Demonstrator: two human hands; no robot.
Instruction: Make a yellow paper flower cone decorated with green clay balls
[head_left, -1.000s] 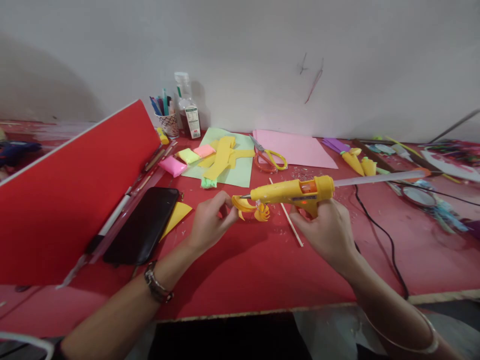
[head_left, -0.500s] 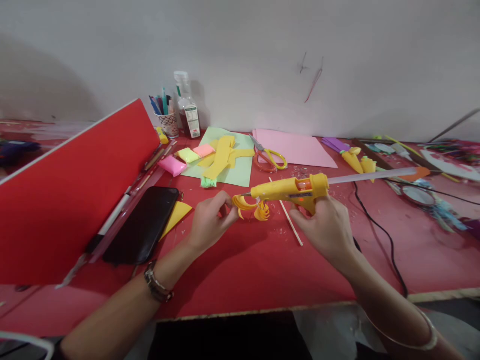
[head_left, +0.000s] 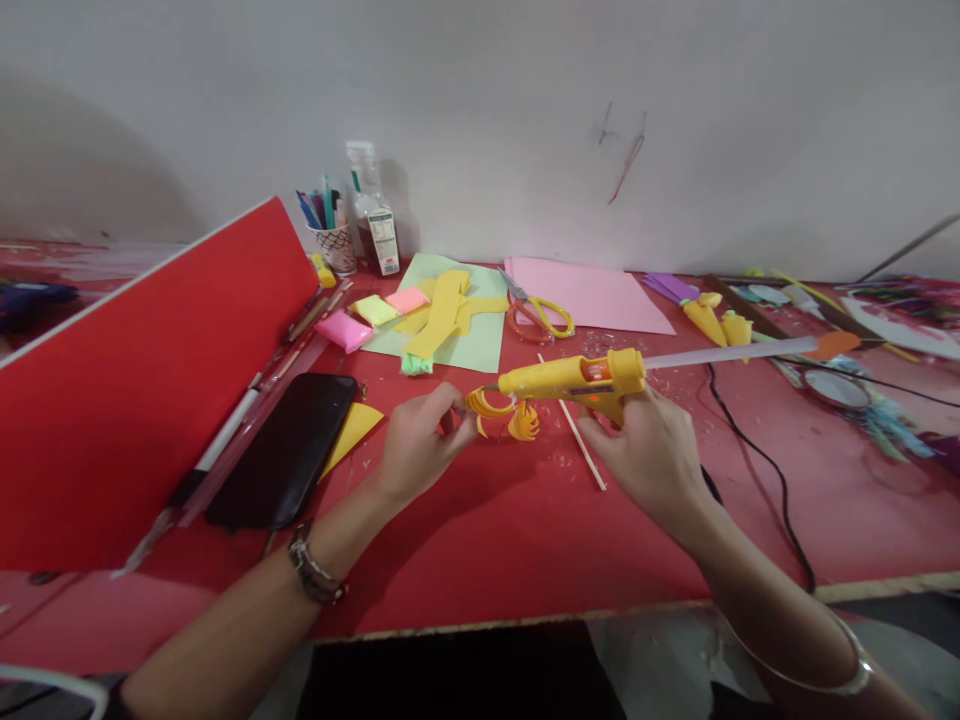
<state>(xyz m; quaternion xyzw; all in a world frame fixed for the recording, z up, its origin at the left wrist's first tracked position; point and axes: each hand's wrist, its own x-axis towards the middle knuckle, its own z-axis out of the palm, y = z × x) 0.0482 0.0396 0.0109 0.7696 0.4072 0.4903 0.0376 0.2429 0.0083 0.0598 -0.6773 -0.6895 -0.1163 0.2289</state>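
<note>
While my left hand point(head_left: 421, 440) pinches the curled yellow strip point(head_left: 487, 409) above the table point(head_left: 480, 560), my right hand point(head_left: 656, 455) grips the glue gun point(head_left: 576, 378). I see its barrel point(head_left: 536, 380) pointing left, nozzle point(head_left: 490, 387) at the strip.

You wore a dark brown banded bracelet point(head_left: 313, 568) and, to its right, black clothing point(head_left: 454, 680) and a thin silvery bangle point(head_left: 864, 668).

On the red table point(head_left: 465, 560) lie a black phone point(head_left: 285, 450), a thin stick point(head_left: 584, 447) and pink paper point(head_left: 600, 295).
</note>
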